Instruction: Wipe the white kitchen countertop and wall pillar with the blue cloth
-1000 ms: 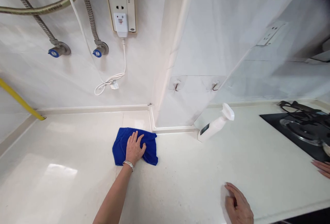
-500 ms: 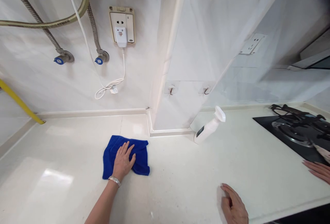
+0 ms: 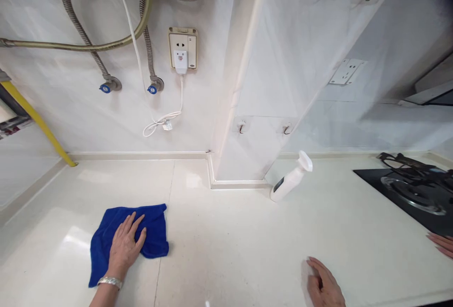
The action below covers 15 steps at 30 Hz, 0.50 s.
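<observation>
My left hand (image 3: 125, 245) lies flat, fingers spread, on a blue cloth (image 3: 155, 231) on the pale countertop (image 3: 219, 250). A metal bracelet circles that wrist. The cloth is spread out with uneven edges, partly covered by the hand. At the lower right, my right hand (image 3: 325, 283) rests on the countertop, loosely curved with a gap by the thumb, and I see nothing in it. Farther back, near the foot of the wall column, a white spray bottle (image 3: 290, 180) stands, apart from both hands.
Another person's fingers (image 3: 442, 243) rest at the right edge, near a black gas hob (image 3: 414, 194). A yellow pipe (image 3: 38, 118) meets the counter at left. A plugged-in socket (image 3: 183, 47), its looped white cord, hoses and valves line the wall. Small hooks (image 3: 241, 128) are on the column (image 3: 255, 156).
My left hand and the blue cloth have moved left and toward me across the counter. My right hand stays about where it was. The view has shifted slightly.
</observation>
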Available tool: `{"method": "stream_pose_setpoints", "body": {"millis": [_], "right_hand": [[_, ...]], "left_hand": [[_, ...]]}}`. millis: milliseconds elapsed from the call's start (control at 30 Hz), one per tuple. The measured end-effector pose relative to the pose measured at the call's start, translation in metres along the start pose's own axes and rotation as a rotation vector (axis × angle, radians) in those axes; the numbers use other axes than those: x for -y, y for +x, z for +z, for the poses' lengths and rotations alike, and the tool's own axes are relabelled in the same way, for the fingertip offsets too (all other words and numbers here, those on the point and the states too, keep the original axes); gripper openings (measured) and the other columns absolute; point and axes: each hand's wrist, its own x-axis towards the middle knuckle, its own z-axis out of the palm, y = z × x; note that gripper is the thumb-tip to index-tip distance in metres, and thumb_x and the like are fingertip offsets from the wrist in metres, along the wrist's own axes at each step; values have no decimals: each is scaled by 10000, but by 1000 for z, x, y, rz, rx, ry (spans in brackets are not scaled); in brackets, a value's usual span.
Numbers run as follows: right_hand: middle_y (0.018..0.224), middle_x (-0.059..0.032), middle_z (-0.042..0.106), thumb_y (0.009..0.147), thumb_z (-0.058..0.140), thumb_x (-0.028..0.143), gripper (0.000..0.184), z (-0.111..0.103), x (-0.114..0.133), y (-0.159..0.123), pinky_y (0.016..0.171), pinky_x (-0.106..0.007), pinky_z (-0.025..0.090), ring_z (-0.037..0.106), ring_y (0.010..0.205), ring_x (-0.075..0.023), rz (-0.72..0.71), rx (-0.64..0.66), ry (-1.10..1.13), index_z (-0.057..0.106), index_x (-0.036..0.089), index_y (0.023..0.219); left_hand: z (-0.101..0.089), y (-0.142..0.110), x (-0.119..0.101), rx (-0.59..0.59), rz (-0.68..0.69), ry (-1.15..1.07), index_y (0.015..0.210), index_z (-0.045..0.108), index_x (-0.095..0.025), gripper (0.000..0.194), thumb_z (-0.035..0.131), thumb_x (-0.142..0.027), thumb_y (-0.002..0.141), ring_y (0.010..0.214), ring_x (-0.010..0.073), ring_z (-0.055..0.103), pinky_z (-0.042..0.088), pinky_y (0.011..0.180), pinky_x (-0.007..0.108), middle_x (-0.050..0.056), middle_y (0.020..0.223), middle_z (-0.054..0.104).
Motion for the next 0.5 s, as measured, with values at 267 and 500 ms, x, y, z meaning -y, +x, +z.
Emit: {"method": "stream_pose_setpoints", "body": {"millis": [267,500], "right_hand": [[1173,-138,688,848,406,373,397,-1,3,6,899,-477,560,669,1037,-306,-12,-58,-17,632,160,1095],[1166,-138,694,854,420,386,384,-6,-1,7,854,-453,580,680,1022,-304,-50,-23,-55,625,162,1089]], "left_hand": [[-17,11,41,41,-147,15,1389,571,-200,636,304,-536,920,1471,300,364,278,1228,480,146,1557,435],[-34,29,57,-31,-458,78,1408,544,-178,670,266,-565,937,1514,394,225,167,1235,553,231,1577,341]]}}
